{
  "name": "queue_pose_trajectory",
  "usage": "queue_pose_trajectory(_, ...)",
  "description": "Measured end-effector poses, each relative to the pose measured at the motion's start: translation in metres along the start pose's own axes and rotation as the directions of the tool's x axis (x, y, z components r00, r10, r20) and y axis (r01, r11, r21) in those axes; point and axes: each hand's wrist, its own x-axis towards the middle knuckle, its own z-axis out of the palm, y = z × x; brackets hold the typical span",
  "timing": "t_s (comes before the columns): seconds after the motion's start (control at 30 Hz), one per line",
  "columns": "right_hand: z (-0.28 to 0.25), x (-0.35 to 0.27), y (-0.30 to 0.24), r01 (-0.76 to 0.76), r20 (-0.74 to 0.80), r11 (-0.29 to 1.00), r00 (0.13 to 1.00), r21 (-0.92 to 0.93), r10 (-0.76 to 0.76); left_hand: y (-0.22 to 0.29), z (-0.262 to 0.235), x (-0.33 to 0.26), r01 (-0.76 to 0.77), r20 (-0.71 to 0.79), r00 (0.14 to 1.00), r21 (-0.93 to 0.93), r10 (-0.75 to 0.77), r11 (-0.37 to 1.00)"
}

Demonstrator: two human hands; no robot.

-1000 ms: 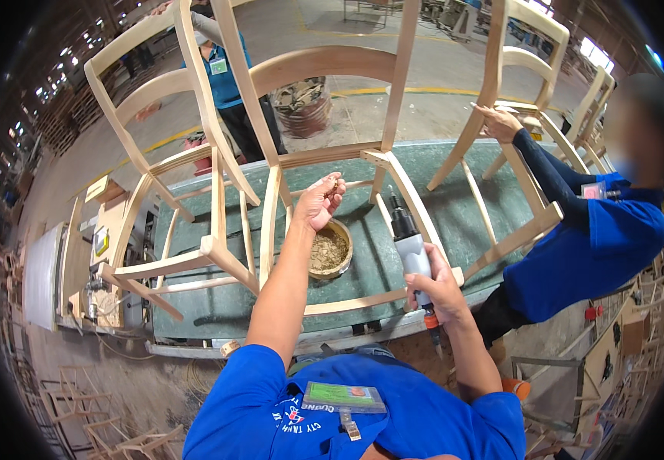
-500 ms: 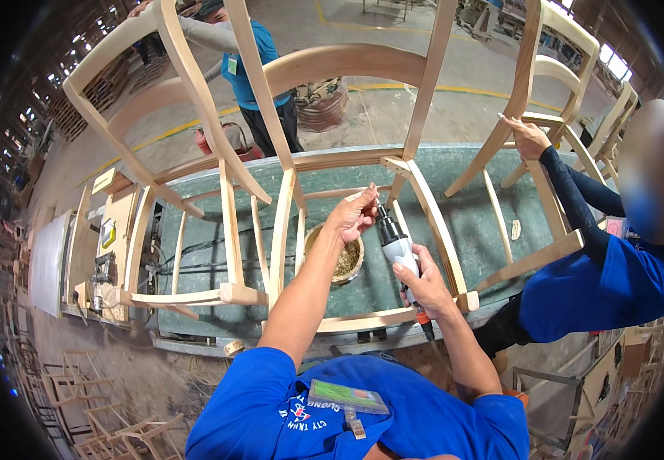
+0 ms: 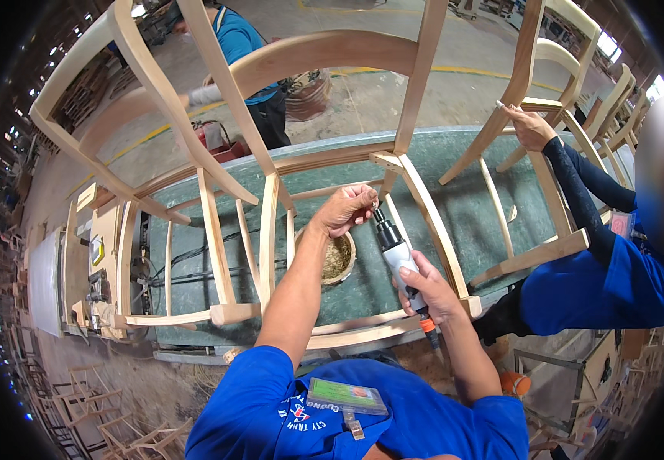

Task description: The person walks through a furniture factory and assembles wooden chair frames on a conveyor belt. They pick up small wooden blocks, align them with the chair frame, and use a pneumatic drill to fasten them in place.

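Now driver tip meets pinched fingers
Right hand (image 3: 433,291) clenches driver (image 3: 395,249), slanting up-left; left hand (image 3: 345,209) pinches at its tip, by the chair frame (image 3: 424,203).

A rectangular green-and-white badge (image 3: 346,396) hangs at the wearer's blue chest.

Bright, even daylight — strongest from the openings at upper right; soft shadows, heavy fisheye bending and a black rim, centre sharp — edges smeared.
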Motion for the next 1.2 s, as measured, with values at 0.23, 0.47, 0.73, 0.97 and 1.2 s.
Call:
queue_pose_trajectory(0.23, 0.003, 0.019, 0.006, 0.164, -0.153, 0.986, 0.974, -0.042, -0.168, -0.060, -0.038, 0.060, -0.173, -0.473, 0.880, -0.225, 0.047, 0.959)
queue_pose_trajectory(0.47, -0.012, 0.021, 0.007, 0.202, -0.231, 0.979, 0.954, 0.020, -0.192, -0.091, -0.036, 0.125, -0.296, -0.435, 0.895, -0.413, 0.099, 0.861)
queue_pose_trajectory(0.73, -0.023, 0.029, 0.017, 0.198, -0.258, 0.978, 0.950, 0.063, -0.176, -0.090, -0.037, 0.124, -0.323, -0.452, 0.886, -0.434, 0.107, 0.841)
queue_pose_trajectory(0.97, -0.024, 0.036, 0.013, 0.192, -0.281, 0.979, 0.945, 0.073, -0.164, -0.093, -0.033, 0.126, -0.435, -0.550, 0.822, -0.437, 0.149, 0.787)
queue_pose_trajectory(1.2, -0.024, 0.037, 0.011, 0.198, -0.286, 0.978, 0.943, 0.069, -0.171, -0.087, -0.024, 0.120, -0.495, -0.526, 0.828, -0.519, 0.197, 0.697)
